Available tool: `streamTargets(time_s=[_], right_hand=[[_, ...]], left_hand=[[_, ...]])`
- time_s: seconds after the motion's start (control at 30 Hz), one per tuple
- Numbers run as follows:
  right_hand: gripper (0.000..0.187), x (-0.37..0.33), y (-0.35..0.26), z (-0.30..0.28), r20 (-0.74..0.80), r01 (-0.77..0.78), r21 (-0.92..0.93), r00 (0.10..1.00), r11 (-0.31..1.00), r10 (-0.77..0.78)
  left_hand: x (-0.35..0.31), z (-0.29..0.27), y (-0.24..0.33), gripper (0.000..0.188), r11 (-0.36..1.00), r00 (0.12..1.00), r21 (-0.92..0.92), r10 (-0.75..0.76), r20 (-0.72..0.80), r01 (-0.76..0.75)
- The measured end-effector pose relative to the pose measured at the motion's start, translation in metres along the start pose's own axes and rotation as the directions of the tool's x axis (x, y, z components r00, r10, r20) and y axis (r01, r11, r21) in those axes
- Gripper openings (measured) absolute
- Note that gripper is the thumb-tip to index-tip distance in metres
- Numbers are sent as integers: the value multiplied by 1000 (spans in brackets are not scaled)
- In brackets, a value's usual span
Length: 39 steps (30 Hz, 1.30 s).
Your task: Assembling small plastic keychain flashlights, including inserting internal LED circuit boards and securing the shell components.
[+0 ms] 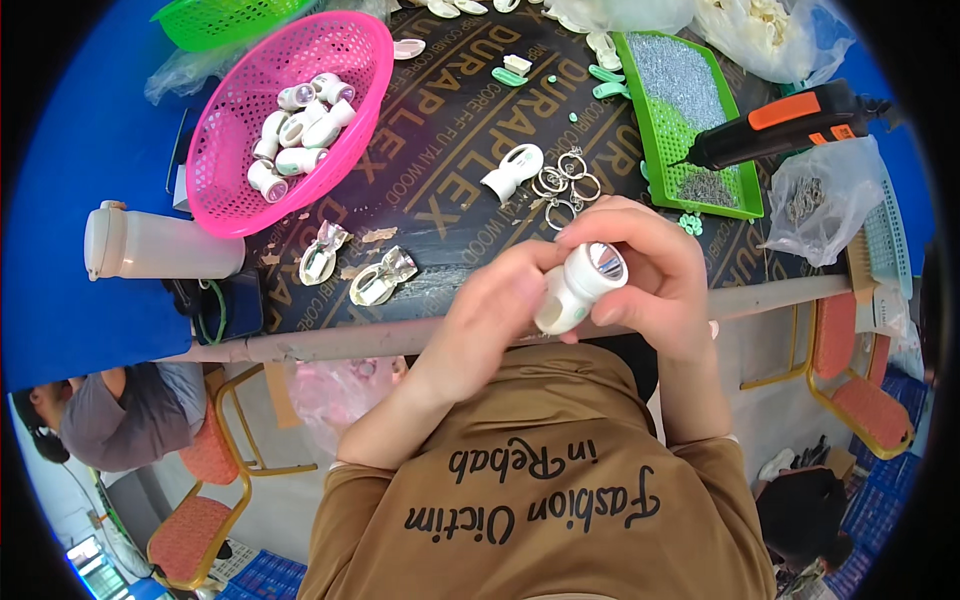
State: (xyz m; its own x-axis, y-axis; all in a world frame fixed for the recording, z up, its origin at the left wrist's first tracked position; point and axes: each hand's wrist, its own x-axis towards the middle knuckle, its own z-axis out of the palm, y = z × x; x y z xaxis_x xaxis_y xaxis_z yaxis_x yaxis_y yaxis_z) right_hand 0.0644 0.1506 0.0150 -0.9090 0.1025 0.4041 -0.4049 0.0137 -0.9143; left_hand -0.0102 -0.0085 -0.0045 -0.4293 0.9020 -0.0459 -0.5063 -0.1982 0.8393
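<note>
Between my two hands, close to the table's near edge, is a small white flashlight (567, 302) with a shiny reflector facing up and to the right. My right hand (662, 285) curls around its head, thumb and fingers on either side. From the left, the fingers of my left hand (492, 308) press on the body. Just beyond the hands lie several metal key rings (556, 188) and a white casing half with a loop (514, 172). Left of my left hand, two opened casing halves (322, 254) with silvery reflectors rest on the dark tabletop (440, 265).
A pink basket (372, 130) holds several white flashlights. At the right, a green tray (748, 195) contains small metal parts, with a black and orange electric screwdriver (790, 122) over it. Plastic bags (825, 190), a whitish jug (165, 243) and green pieces (690, 223) stand around. People sit behind.
</note>
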Motion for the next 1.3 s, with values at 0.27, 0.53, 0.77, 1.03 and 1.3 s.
streamTargets(time_s=[0.27, 0.53, 0.77, 1.03, 1.3], right_hand=[[38, -1, -1, 5, -72, -44, -67, 997, 997, 39], [58, -4, 2, 9, -67, -10, -146, 998, 989, 0], [59, -1, -3, 9, -56, 16, -223, 998, 975, -29], [58, -2, -1, 8, -45, 62, -247, 996, 967, -75], [56, -3, -3, 9, -42, 38, -170, 998, 985, -45]], left_hand=[[-6, 8, 1, 37, 932, 996, 353, 78, 37, -86], [-6, 7, 7, 36, 869, 984, 463, 139, 111, -176], [-4, 7, -2, 34, 874, 960, 398, 244, 136, -278], [-4, 5, 5, 35, 828, 963, 497, 182, 198, -259], [-7, 7, -3, 39, 909, 971, 345, 196, 138, -233]])
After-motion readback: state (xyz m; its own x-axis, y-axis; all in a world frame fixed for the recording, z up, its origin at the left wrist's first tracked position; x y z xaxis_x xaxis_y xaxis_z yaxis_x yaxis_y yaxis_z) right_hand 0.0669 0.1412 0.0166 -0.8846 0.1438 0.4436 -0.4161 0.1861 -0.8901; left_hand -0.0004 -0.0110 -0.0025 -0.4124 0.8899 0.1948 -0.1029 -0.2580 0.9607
